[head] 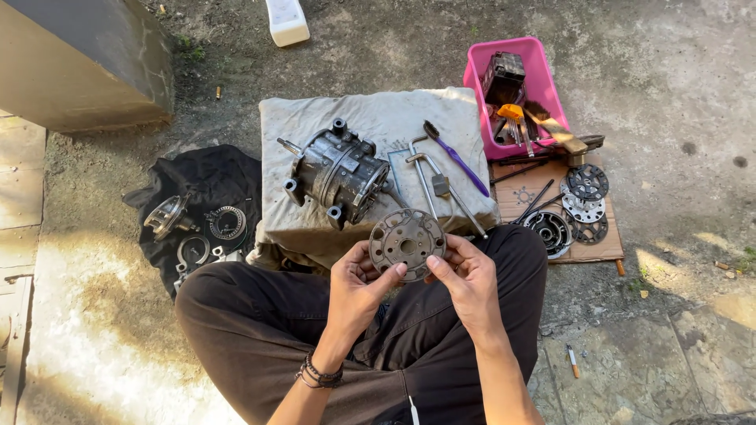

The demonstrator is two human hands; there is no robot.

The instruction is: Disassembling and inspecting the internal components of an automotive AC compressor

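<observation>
While both hands meet above the lap, the round metal plate point(407, 243) is held flat toward the head camera, its perforated face up, apparently so it can be looked over. Left hand point(356, 285): fingers closed on the plate's lower left edge, thumb laid across the rim. Right hand point(468, 282): fingers closed on the lower right edge. Just beyond, a grey cloth point(370, 126) covers a raised block and carries a dark compressor body point(337, 175) lying on its side, bent metal rods point(431, 182) and a purple-handled brush point(458, 159). Far right: pink tub point(535, 71) of tools; wooden board point(598, 244) bearing several more discs point(586, 206). Left: black cloth point(206, 175) on the ground with ring parts point(227, 222).
</observation>
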